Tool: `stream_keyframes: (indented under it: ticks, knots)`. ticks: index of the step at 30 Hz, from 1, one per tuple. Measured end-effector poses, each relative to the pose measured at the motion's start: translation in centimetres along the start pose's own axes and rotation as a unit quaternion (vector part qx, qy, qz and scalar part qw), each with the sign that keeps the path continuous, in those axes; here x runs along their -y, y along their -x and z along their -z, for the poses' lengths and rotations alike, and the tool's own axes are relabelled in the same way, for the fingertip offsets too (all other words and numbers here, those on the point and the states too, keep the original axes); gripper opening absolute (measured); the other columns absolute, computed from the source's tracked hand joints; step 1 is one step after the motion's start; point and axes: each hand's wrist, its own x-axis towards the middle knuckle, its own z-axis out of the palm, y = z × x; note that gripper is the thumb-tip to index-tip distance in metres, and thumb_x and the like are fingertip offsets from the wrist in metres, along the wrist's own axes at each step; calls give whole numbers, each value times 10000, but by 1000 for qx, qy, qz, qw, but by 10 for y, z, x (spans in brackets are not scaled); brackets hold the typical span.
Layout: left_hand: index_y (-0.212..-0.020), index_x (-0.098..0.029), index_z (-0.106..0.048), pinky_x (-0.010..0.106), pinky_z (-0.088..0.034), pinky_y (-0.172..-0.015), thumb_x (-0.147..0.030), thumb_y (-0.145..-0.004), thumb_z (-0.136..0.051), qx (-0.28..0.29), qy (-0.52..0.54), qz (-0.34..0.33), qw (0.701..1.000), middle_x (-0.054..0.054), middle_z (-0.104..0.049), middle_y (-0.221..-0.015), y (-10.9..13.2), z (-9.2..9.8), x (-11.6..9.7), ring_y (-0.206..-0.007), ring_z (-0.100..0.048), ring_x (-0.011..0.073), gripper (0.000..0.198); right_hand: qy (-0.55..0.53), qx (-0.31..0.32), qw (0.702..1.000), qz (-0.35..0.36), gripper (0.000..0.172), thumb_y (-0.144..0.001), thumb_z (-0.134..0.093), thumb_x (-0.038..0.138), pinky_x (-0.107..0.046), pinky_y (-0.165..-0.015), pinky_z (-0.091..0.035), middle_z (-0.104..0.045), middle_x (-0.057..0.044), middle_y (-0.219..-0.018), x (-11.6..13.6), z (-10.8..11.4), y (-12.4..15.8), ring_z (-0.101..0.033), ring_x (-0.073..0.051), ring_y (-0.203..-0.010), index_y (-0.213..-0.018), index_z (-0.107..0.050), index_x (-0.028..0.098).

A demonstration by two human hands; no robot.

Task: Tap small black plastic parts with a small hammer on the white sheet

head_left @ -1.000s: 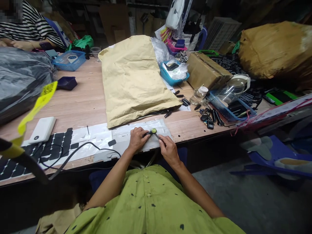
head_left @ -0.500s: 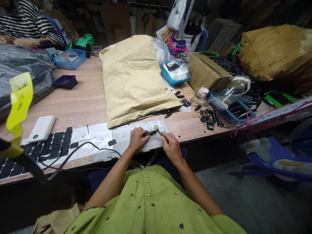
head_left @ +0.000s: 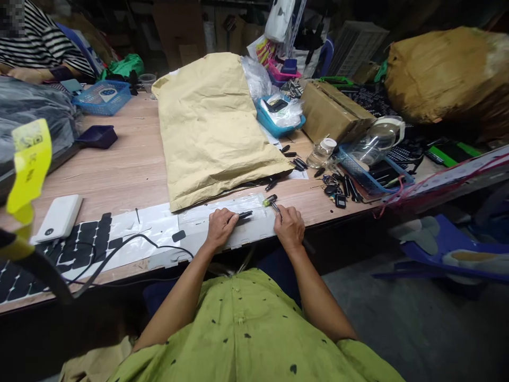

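Observation:
My left hand (head_left: pixel 219 227) is closed on a slim black piece (head_left: pixel 245 215) that sticks out to the right past the fingertips; its exact kind is too small to make out. To the right, my right hand (head_left: pixel 290 227) grips the handle of a small mallet (head_left: pixel 270 200). The mallet's head is black at one end and yellow-green at the other, and it stands above the table's front edge, apart from the black piece. Beneath both hands lies a whitish sheet (head_left: pixel 199 229). Several similar black pieces (head_left: pixel 299 164) lie beyond the mallet.
A large tan paper bag (head_left: pixel 210 132) lies just beyond my hands. Left are a white power bank (head_left: pixel 59 217), dark cell strips (head_left: pixel 89 239) and a black cable (head_left: pixel 131 240). Right are a glass jar (head_left: pixel 321 155), a blue basket (head_left: pixel 374 178) and keys (head_left: pixel 332 188). A co-worker's striped sleeve (head_left: pixel 51 37) shows far left.
The mallet has moved away from the black piece, to the right, and its head has turned. My left hand still holds the black piece. The view has shifted slightly.

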Motion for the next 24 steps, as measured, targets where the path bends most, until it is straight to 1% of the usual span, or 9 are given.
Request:
stream_keyframes:
  ticks: [3,6,9,14,16,18,21,23,24]
  knots:
    - [-762,-223,-630,379,-400,-853,-411,-1040,-373,8,0,7,1000,36,-627,-839,0,2,0,-881,-528,220,423,23,-6,1000,9,311,-908,-530,153,-325,-724,-334,-588,-81,-926,3,0,1,-482,-235,-886,-1155,-708,215]
    - [-712,-216,-555,380,-398,-861,-386,-1041,-347,8,2,11,1000,35,-611,-815,0,2,0,-866,-524,216,425,37,-13,999,15,314,-910,-523,159,-325,-721,-331,-578,-80,-919,3,-2,2,-479,-236,-884,-1165,-698,214]
    - [-699,-216,-546,386,-399,-873,-375,-1042,-317,8,3,10,1000,40,-613,-811,0,1,-1,-863,-525,218,442,45,-18,999,18,311,-913,-519,166,-326,-723,-330,-576,-80,-919,2,-3,2,-477,-236,-879,-1167,-694,212]
    - [-709,-216,-602,394,-411,-895,-399,-1043,-306,24,-1,4,1000,45,-635,-826,-2,5,-4,-881,-537,223,482,50,-12,998,21,323,-909,-523,167,-331,-720,-326,-577,-85,-927,2,-4,0,-473,-240,-874,-1181,-691,209]
    - [-737,-217,-651,412,-414,-929,-425,-1035,-341,45,0,-19,999,53,-663,-911,2,9,-5,-937,-548,231,478,49,-10,999,20,326,-909,-522,165,-333,-719,-324,-575,-87,-930,3,-4,-1,-472,-242,-879,-1186,-688,211]
    - [-774,-224,-705,435,-410,-985,-458,-1011,-419,77,5,-69,995,63,-676,-1087,11,15,-5,-1049,-551,251,439,48,-7,999,18,325,-912,-521,166,-333,-718,-322,-572,-87,-930,3,-4,-1,-471,-243,-881,-1189,-685,212]
    - [-824,-248,-756,469,-391,-1060,-486,-942,-572,127,-1,-156,980,61,-602,-1371,35,20,-1,-1231,-504,296,323,51,-3,998,21,323,-916,-519,167,-329,-716,-319,-569,-83,-923,4,-5,-2,-472,-239,-876,-1191,-684,211]
    - [-852,-256,-768,503,-383,-1081,-465,-889,-655,137,-30,-194,971,64,-536,-1481,53,19,3,-1305,-461,333,241,55,-4,998,23,326,-914,-520,165,-329,-717,-319,-570,-84,-925,4,-5,-2,-473,-239,-878,-1193,-683,210]
    - [-875,-257,-771,523,-380,-1085,-439,-865,-687,132,-51,-204,969,72,-512,-1513,60,18,6,-1329,-442,352,201,57,-4,998,23,329,-912,-521,164,-329,-718,-319,-570,-84,-927,4,-5,-2,-473,-240,-880,-1194,-682,210]
